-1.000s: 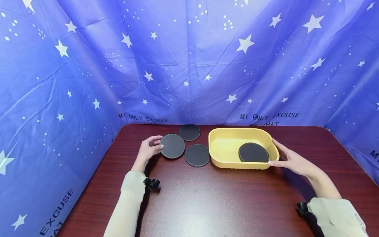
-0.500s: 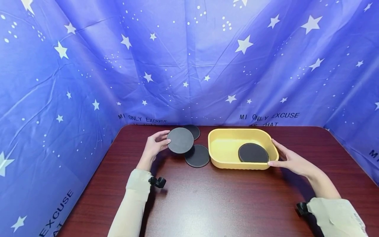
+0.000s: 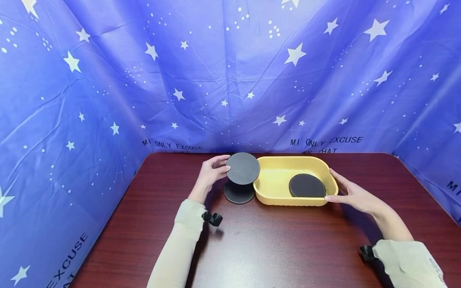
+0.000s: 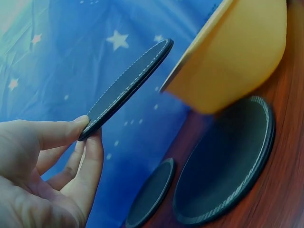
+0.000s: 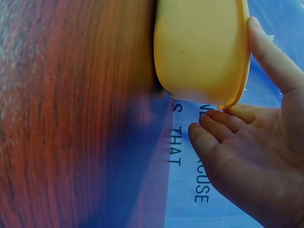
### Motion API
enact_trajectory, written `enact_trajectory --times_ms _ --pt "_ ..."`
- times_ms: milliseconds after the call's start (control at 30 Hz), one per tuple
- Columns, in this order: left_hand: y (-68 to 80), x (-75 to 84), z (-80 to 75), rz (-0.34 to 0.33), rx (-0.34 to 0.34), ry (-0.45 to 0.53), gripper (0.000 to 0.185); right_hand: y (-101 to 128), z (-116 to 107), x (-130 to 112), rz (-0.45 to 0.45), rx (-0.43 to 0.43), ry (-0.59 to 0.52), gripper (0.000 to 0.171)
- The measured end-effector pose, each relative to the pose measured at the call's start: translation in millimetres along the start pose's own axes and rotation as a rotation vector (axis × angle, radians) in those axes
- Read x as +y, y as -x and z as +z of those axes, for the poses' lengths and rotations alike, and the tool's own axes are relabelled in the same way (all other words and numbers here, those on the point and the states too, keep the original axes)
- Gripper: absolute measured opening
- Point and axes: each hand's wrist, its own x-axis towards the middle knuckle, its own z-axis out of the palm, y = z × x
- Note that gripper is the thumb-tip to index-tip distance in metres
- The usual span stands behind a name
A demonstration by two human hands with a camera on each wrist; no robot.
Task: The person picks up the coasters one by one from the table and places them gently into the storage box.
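Observation:
My left hand (image 3: 209, 175) pinches a round black coaster (image 3: 243, 168) by its edge, thumb above and fingers below. The coaster (image 4: 126, 90) is raised and tilted in the left wrist view. In the head view it overlaps the left rim of a yellow plastic bin (image 3: 268, 201). Below it, a second coaster (image 3: 239, 195) lies on the table beside the bin. A farther coaster (image 4: 151, 194) shows in the left wrist view, hidden in the head view. One more coaster (image 3: 307, 185) lies inside the bin. My right hand (image 3: 358, 195) holds the bin's right end between thumb and fingers.
The dark red wooden table (image 3: 273, 244) ends at a blue star-patterned curtain (image 3: 223, 72) behind and at both sides. The bin stands near the table's back edge. Black wrist mounts (image 3: 212, 218) sit on both sleeves.
My left hand has lifted the coaster and carried it right, over the other two coasters to the bin's left rim. The right hand and the bin stay in place.

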Motion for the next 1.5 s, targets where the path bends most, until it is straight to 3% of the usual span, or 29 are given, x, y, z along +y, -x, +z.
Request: enact_trajectory --times_ms 333,767,867,1100,1267,1500 --pt "-5.6 2.1 48.0 0.004 -0.079 -0.028 0.041 -0.3 -0.3 -1.1 0.002 -0.004 -0.010 0.098" --pt "-10.9 2.2 98.4 -0.063 -0.154 -0.099 0.038 -0.4 0.2 0.7 -0.010 0.001 0.009 0.097" --pt "-9.8 4.8 109.8 -0.058 -0.167 -0.163 0.037 -0.6 -0.2 0.3 -0.008 0.000 0.011 0.097" --pt "-4.5 10.3 131.3 0.042 -0.180 -0.485 0.035 -2.0 -0.6 -2.3 -0.015 -0.003 0.020 0.097" --pt "-5.8 9.0 143.4 0.036 -0.189 -0.518 0.036 -1.8 -1.2 -1.8 -0.029 0.003 0.015 0.096" --pt "-3.7 -1.7 165.7 -0.036 -0.195 -0.514 0.034 -0.5 -0.9 -0.8 -0.011 -0.004 0.004 0.097"
